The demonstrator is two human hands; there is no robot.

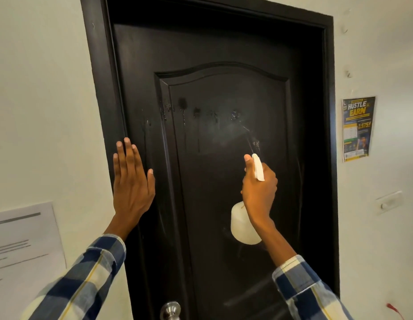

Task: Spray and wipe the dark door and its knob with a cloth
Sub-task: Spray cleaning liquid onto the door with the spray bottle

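Left hand (131, 181) raised flat with straight fingers, right hand (259, 188) curled in a grip

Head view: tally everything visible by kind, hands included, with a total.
Hands: 2, left hand flat on the door, right hand gripping the spray bottle
Spray bottle: 1
Door: 1
Knob: 1
Papers on the wall: 2, poster and white sheet
Wall switch: 1
Total: 8

One head-worn camera looks forward, tilted slightly upward, close to the door (224, 54), arms reaching in from below.
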